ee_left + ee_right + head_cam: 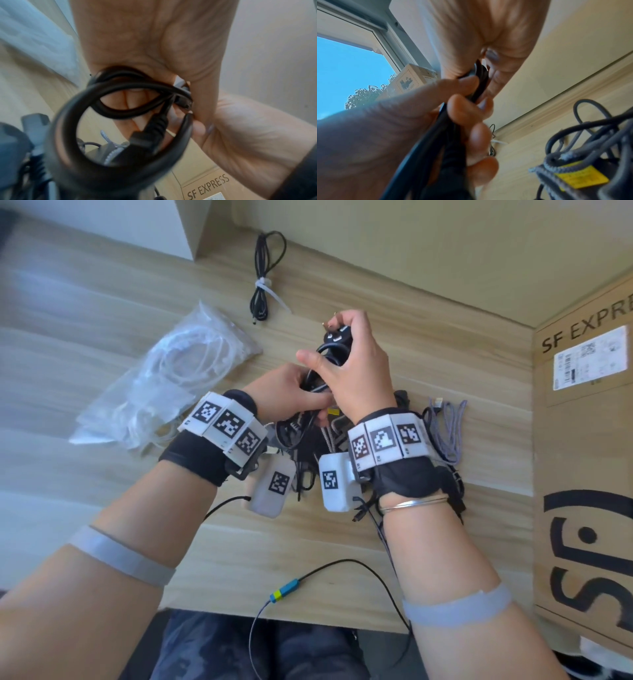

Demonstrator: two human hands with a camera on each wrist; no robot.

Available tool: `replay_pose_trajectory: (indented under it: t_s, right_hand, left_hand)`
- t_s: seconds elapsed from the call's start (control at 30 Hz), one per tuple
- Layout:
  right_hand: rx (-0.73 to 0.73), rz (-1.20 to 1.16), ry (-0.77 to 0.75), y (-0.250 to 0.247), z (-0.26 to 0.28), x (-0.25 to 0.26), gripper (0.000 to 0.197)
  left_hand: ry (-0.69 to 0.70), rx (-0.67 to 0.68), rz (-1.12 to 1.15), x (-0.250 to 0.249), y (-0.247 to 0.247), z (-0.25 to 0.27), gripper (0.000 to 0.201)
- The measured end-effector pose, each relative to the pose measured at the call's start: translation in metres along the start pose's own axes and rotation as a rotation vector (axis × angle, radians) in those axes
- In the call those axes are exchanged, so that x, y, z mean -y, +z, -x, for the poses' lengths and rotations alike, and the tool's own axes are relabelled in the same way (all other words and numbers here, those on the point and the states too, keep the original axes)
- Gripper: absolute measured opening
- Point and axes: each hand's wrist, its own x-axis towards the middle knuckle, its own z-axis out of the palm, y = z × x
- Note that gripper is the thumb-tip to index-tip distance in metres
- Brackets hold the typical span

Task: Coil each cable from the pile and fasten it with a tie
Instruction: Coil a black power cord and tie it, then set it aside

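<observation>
the wooden table (pixel 102 344) fills most of the head view, with a pale wall at its far edge. at its right side stands a big cardboard box (pixel 585 474) printed "sf express", with a white shipping label on its face. on the left of the table lies a clear plastic bag (pixel 164 378) with white cables inside, well apart from the hands. in the middle, partly hidden under both wrists, is the pile (pixel 308 446) of tangled dark cables, a braided grey one (pixel 448 426) spilling out toward the box; the right wrist view shows a yellow label on something in that heap. at the far edge lies a thin black cable already bundled (pixel 265 268), cinched at its waist by a white tie (pixel 263 284) whose tail sticks out to the right. near the front edge a thin black wire with a small blue and yellow connector (pixel 283 594) loops over the table. above the pile, both hands hold the black power cable (pixel 330 350) in the air, its loops gathered into a coil and its plug (pixel 337 335) at the top. the right hand (pixel 356 371) is curled round the upper loops beside the plug, thumb stuck out to the left. the left hand (pixel 284 392) grips the lower strands, fingers wrapped round them. in the left wrist view the loops (pixel 120 121) form a ring close to the lens, blocking much of the table behind.
</observation>
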Motion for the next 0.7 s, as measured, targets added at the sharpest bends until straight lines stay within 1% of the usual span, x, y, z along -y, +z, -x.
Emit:
replay_pose_trajectory:
  t_s: [0.13,0.27,0.33,0.4,0.53,0.6,0.7]
  right_hand:
    - [0.014,-0.019,0.013,0.026,-0.001,0.01,0.046]
    - [0.022,-0.069,0.045,0.05,0.0,0.018,0.052]
    - [0.055,-0.086,0.062,0.062,0.002,0.023,0.051]
    - [0.078,-0.11,0.101,0.074,0.006,0.027,0.047]
    - [0.048,-0.135,0.22,0.101,0.015,0.024,0.036]
    - [0.104,-0.095,0.292,0.112,0.019,0.021,0.024]
    - [0.292,0.09,0.328,0.131,0.03,0.019,0.017]
  left_hand:
    - [-0.006,-0.067,-0.132,0.011,-0.016,0.01,0.029]
    - [-0.038,-0.114,-0.125,0.027,-0.032,0.019,0.035]
    - [-0.055,-0.139,-0.053,0.036,-0.041,0.025,0.037]
    - [-0.078,-0.166,0.048,0.045,-0.05,0.033,0.035]
    - [-0.127,-0.228,0.173,0.062,-0.068,0.05,0.027]
    - [-0.139,-0.275,0.203,0.068,-0.076,0.056,0.03]
    - [-0.147,-0.322,0.174,0.076,-0.088,0.064,0.034]
